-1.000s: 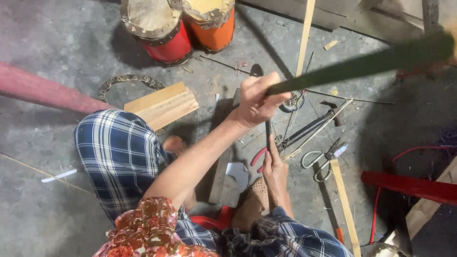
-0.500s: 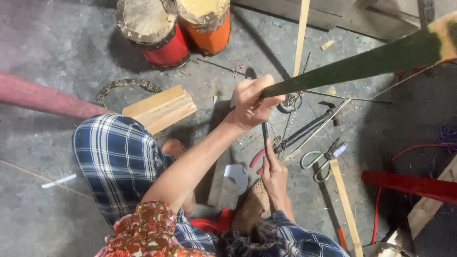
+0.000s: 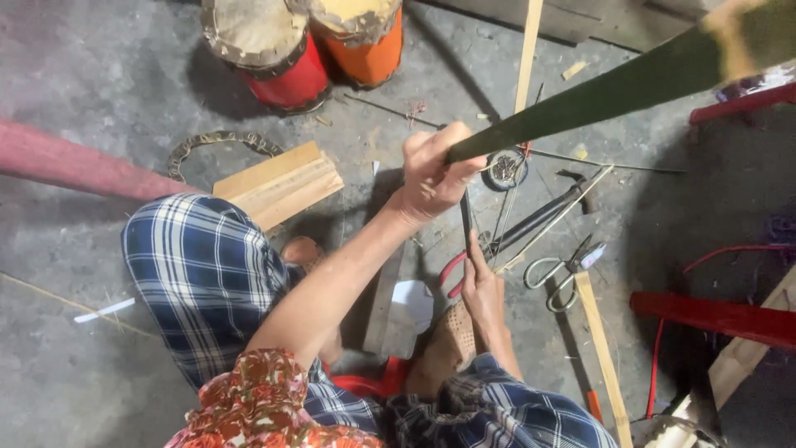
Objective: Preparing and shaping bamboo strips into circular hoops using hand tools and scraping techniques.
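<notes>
My left hand [image 3: 431, 176] is closed round the near end of a long green bamboo strip [image 3: 613, 90], which slants up and away to the top right. My right hand [image 3: 483, 289] is lower, near my knee, and grips a thin dark blade [image 3: 466, 217] that points up towards the held end of the strip. Whether the blade's tip touches the strip is hidden behind my left hand. My legs in blue checked cloth [image 3: 203, 278] are folded on the grey floor.
A red drum [image 3: 274, 50] and an orange drum [image 3: 361, 37] stand at the top. A wooden block [image 3: 278, 184], scissors [image 3: 564, 267], red-handled pliers [image 3: 452, 272], a hammer [image 3: 547, 209], a small wheel [image 3: 506, 168], wooden slats [image 3: 601, 348] and a red bar [image 3: 713, 315] lie around.
The far end of the bamboo strip has swung slightly upward. Both hands have stayed almost in place.
</notes>
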